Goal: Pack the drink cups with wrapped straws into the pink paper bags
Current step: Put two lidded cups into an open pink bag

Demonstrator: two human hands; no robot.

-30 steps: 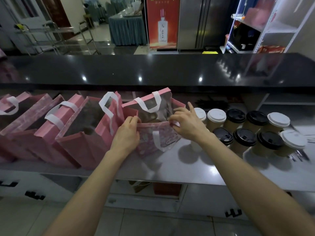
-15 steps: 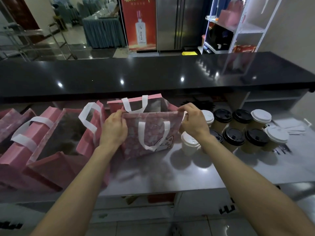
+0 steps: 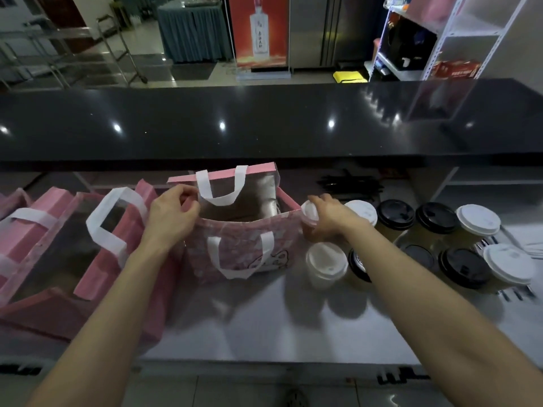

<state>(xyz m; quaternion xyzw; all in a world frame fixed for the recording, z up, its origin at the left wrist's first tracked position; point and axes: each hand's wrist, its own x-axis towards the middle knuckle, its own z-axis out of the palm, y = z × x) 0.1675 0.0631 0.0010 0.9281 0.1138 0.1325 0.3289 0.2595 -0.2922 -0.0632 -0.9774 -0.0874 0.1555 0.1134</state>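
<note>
A pink paper bag (image 3: 241, 248) with white handles and a cartoon print stands open on the steel counter (image 3: 264, 324). My left hand (image 3: 172, 214) pinches the bag's left rim and holds it open. My right hand (image 3: 330, 217) wraps around a white-lidded cup (image 3: 309, 212) just right of the bag's right edge. Several more cups stand to the right, some with white lids (image 3: 326, 261), some with black lids (image 3: 395, 214). Thin wrapped straws (image 3: 526, 248) lie at the far right, partly hidden behind the cups.
Several other open pink bags (image 3: 73, 239) lean in a row on the left. A raised black counter (image 3: 264, 121) runs across the back. Dark stirrers or straws (image 3: 349, 182) lie on the shelf under it. A white metal rack (image 3: 440, 33) stands at the back right.
My right hand let go of the bag's right rim and closed around a white-lidded cup beside it. My left hand keeps its hold on the left rim.
</note>
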